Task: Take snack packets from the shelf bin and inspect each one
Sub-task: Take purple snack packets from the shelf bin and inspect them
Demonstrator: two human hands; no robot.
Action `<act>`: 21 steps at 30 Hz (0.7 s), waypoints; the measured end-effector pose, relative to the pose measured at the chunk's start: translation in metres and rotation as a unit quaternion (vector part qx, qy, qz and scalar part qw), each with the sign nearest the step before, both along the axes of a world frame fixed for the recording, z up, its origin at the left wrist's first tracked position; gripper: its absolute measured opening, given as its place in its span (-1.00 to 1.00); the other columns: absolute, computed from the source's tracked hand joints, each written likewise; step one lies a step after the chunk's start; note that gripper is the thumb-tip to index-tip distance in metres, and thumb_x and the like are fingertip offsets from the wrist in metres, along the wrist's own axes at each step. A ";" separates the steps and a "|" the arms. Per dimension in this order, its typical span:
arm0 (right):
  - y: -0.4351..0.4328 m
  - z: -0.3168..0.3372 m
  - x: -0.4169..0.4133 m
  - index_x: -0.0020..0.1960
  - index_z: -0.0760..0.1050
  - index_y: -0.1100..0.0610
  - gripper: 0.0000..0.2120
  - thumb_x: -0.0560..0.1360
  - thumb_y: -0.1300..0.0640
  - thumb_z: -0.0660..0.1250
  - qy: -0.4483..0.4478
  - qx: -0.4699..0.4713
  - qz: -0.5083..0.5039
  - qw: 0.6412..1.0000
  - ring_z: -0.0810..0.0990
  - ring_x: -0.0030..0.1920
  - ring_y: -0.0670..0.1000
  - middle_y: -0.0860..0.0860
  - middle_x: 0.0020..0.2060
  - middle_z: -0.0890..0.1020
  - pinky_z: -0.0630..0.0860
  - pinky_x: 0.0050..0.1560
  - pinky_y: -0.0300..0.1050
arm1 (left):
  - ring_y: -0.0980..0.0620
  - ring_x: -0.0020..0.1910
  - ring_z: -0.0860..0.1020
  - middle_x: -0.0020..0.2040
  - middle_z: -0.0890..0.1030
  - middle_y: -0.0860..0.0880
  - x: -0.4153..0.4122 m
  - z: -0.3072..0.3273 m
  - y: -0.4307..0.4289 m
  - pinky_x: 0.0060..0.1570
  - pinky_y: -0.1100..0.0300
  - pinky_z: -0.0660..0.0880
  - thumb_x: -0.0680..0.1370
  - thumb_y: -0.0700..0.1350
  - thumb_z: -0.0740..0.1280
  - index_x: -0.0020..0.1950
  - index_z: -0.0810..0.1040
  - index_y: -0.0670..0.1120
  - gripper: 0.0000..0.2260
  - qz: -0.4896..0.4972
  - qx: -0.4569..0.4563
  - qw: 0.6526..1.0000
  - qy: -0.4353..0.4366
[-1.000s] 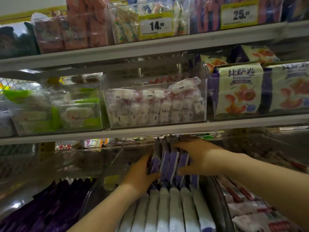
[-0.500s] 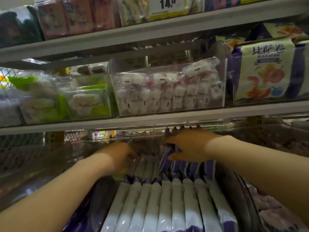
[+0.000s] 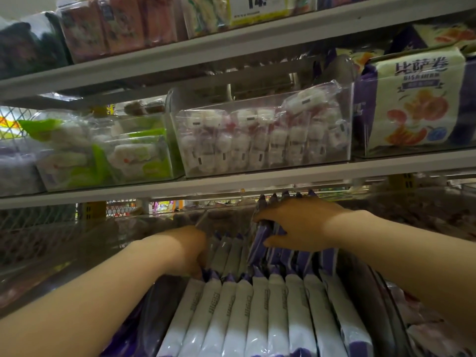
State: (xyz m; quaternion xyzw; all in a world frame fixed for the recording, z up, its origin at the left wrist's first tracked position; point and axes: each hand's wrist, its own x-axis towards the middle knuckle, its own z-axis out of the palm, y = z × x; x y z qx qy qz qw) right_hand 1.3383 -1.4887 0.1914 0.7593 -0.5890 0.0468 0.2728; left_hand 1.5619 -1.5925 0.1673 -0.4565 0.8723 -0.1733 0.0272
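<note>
left hand point(image 3: 188, 251) has moved off the upright bunch to the left edge of the clear plastic shelf bin point(image 3: 157, 302) since a second ago. right hand point(image 3: 301, 225) stays on the bunch. shelves sit higher in view than before.

right hand: fingers curled over the purple tops of the rear upright purple-and-white foil snack packets point(image 3: 260, 243), thumb against their face, grasping several at once. left hand: seen from the back, knuckles bent down, fingertips at the purple ends of the leftmost packets by the bin wall. fingers are hidden, so can't tell if it holds one or is loose.

packets fill the bin in two rows standing on edge: the front row point(image 3: 257, 313) runs to the near edge, the rear row is under both hands.

bin sits under a grey metal shelf point(image 3: 231, 182). on that shelf are a clear tub of white-and-pink wrapped sweets point(image 3: 257, 140) at centre, a clear tub of green-and-white packs point(image 3: 103, 153) at the left end, and a cream-and-purple bag with orange print point(image 3: 412, 104) at the right end. yellow price tag reading 14 point(image 3: 257, 6) on the top shelf edge, cut off by the frame.

dark purple goods at the lower left and pale packs at the lower right are blurred and unreadable. print on the packets is too small to read.
</note>
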 end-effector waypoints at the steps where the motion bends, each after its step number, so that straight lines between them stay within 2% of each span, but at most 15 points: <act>1: 0.001 0.000 0.001 0.43 0.20 -0.24 -0.50 0.53 -0.29 0.17 0.001 0.002 -0.003 1.000 0.49 0.22 0.05 -0.10 0.32 0.46 0.50 0.12 0.03 | 0.08 -0.16 0.48 -0.07 0.59 0.06 0.000 0.001 0.001 -0.15 0.22 0.41 0.50 0.01 0.42 0.11 0.67 0.00 -0.79 0.000 0.002 1.000 0.005; 5: 0.002 0.000 0.003 0.45 0.19 -0.23 -0.48 0.53 -0.28 0.17 -0.002 0.010 -0.010 1.000 0.48 0.26 0.06 -0.08 0.36 0.44 0.50 0.18 0.08 | 0.00 -0.11 0.55 -0.10 0.62 -0.02 -0.003 0.006 0.006 0.00 0.09 0.54 0.55 -0.09 0.32 0.06 0.67 -0.08 -0.83 0.020 0.015 1.000 0.010; 7: 0.003 0.000 0.003 0.45 0.18 -0.22 -0.48 0.53 -0.28 0.17 0.001 0.011 -0.014 1.000 0.46 0.29 0.07 -0.08 0.38 0.42 0.49 0.21 0.10 | 0.02 -0.15 0.55 -0.14 0.61 0.00 -0.005 0.005 0.009 -0.11 0.15 0.51 0.57 -0.10 0.28 -0.04 0.63 -0.08 -0.86 0.029 -0.002 1.000 0.010; 9: 0.003 0.001 0.004 0.46 0.18 -0.22 -0.47 0.53 -0.28 0.18 0.001 0.013 -0.016 1.000 0.45 0.30 0.07 -0.08 0.39 0.42 0.48 0.22 0.10 | 0.08 -0.29 0.47 -0.29 0.47 0.06 -0.009 0.001 0.015 -0.28 0.23 0.40 0.56 -0.09 0.28 -0.25 0.47 -0.04 -0.82 0.032 -0.031 0.999 0.021; 10: 0.004 0.002 0.005 0.46 0.19 -0.21 -0.47 0.53 -0.27 0.18 0.001 0.014 -0.016 1.000 0.45 0.29 0.07 -0.09 0.38 0.42 0.48 0.21 0.09 | 0.08 -0.30 0.45 -0.31 0.42 0.07 -0.012 -0.001 0.018 -0.29 0.24 0.39 0.55 -0.07 0.30 -0.26 0.42 -0.03 -0.80 0.035 -0.042 0.998 0.022; 13: 0.004 0.002 0.006 0.46 0.18 -0.21 -0.47 0.54 -0.27 0.18 -0.001 0.019 -0.018 1.000 0.45 0.30 0.06 -0.10 0.39 0.41 0.48 0.22 0.07 | -0.01 -0.14 0.54 -0.20 0.48 0.03 -0.020 -0.004 0.024 -0.18 0.20 0.46 0.55 -0.11 0.33 -0.01 0.55 -0.06 -0.94 0.045 -0.064 0.997 0.004; 15: 0.005 0.003 0.006 0.47 0.17 -0.21 -0.46 0.54 -0.28 0.18 0.000 0.022 -0.020 1.000 0.43 0.32 0.06 -0.09 0.41 0.39 0.47 0.24 0.08 | -0.06 0.01 0.59 -0.05 0.55 -0.05 -0.023 -0.005 0.025 -0.10 0.17 0.47 0.58 -0.18 0.29 0.15 0.55 -0.14 -0.83 0.059 -0.074 0.996 0.003; 17: 0.005 0.003 0.006 0.47 0.17 -0.21 -0.46 0.54 -0.28 0.17 0.001 0.023 -0.022 0.999 0.44 0.32 0.06 -0.09 0.41 0.39 0.47 0.24 0.07 | -0.07 0.06 0.59 0.05 0.58 -0.08 -0.022 -0.007 0.026 -0.09 0.18 0.47 0.59 -0.21 0.26 0.20 0.54 -0.17 -0.80 0.067 -0.085 0.994 0.006; 18: 0.005 0.002 0.007 0.47 0.17 -0.21 -0.46 0.54 -0.27 0.18 0.000 0.023 -0.022 1.000 0.44 0.31 0.06 -0.09 0.41 0.39 0.47 0.23 0.07 | -0.06 0.05 0.60 0.04 0.58 -0.08 -0.020 -0.008 0.025 -0.10 0.19 0.47 0.59 -0.21 0.26 0.20 0.53 -0.16 -0.80 0.065 -0.090 0.994 0.018; 21: 0.004 0.002 0.006 0.47 0.17 -0.21 -0.47 0.54 -0.27 0.18 -0.003 0.020 -0.021 1.000 0.45 0.31 0.06 -0.08 0.41 0.40 0.48 0.23 0.09 | -0.03 -0.11 0.56 -0.18 0.46 0.03 -0.013 -0.009 0.021 -0.19 0.20 0.46 0.59 -0.24 0.23 0.20 0.51 -0.11 -0.80 0.040 -0.114 0.988 0.094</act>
